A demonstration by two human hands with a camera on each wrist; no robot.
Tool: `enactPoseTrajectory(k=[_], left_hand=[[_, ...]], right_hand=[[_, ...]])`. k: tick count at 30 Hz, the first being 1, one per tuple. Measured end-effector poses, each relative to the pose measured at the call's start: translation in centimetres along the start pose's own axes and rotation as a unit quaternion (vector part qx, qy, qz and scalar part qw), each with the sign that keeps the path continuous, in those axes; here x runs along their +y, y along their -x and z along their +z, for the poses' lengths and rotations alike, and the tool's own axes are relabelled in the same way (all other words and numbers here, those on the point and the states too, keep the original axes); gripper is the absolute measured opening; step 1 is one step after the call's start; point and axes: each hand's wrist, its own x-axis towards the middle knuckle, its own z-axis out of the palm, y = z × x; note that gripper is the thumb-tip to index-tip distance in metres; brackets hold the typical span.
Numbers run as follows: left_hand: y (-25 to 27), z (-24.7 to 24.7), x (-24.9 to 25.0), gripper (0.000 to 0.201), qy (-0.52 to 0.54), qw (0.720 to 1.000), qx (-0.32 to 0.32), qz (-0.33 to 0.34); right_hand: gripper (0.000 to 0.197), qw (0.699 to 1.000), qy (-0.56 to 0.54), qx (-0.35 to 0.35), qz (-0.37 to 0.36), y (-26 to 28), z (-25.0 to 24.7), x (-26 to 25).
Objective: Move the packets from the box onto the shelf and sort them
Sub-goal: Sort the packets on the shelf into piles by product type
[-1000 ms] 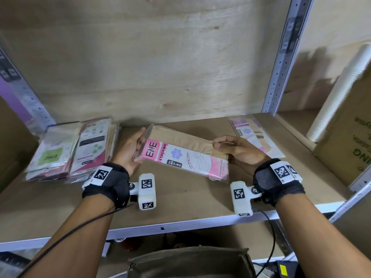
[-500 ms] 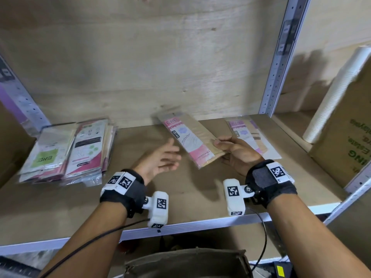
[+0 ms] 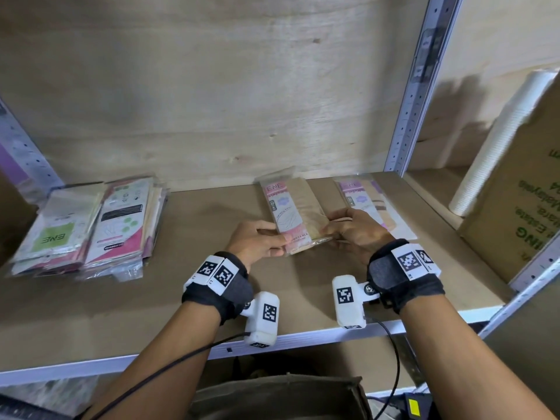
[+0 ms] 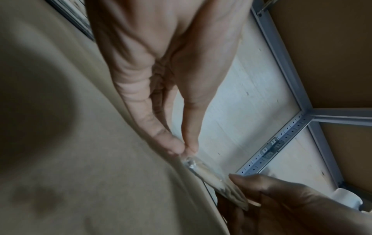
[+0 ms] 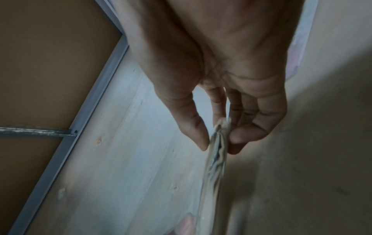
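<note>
A pink-and-tan stocking packet [image 3: 292, 212] lies lengthwise on the wooden shelf [image 3: 188, 286], its far end towards the back wall. My left hand [image 3: 262, 242] pinches its near left corner, and my right hand [image 3: 348, 230] pinches its near right corner. In the left wrist view the left hand [image 4: 186, 147] has thumb and finger tips pressed on the clear packet edge [image 4: 203, 174]. The right wrist view shows the right hand [image 5: 218, 143] with thumb and fingers pinching the packet edge [image 5: 218, 152]. Another similar packet [image 3: 368, 203] lies just right of it.
A stack of green, white and pink packets [image 3: 88, 228] sits at the shelf's left. A metal upright [image 3: 415, 95] bounds the bay on the right; beyond it stand a cardboard box [image 3: 521, 207] and a sleeve of white cups [image 3: 503, 140]. An open box [image 3: 278, 398] lies below the shelf.
The packet has swung from lying crosswise to lengthwise and moved back onto the shelf. My left hand let go, then came back to pinch the near left corner.
</note>
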Motion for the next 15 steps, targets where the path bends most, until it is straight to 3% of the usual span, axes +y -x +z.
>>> enactPoseTrajectory(k=[4, 9, 15], left_hand=[[-0.6, 0.7, 0.5, 0.050, -0.025, 1.000, 0.001, -0.015], [-1.3, 1.6, 0.8, 0.057, -0.063, 0.998, 0.015, -0.024], [-1.6, 2.0, 0.8, 0.055, -0.102, 0.995, -0.009, -0.021]], right_hand=[[0.025, 0.999, 0.046, 0.012, 0.008, -0.2, -0.9, -0.1], [0.009, 0.983, 0.181, 0.035, -0.006, -0.7, -1.6, 0.3], [0.010, 0.960, 0.272, 0.065, -0.017, -0.8, -1.8, 0.1]])
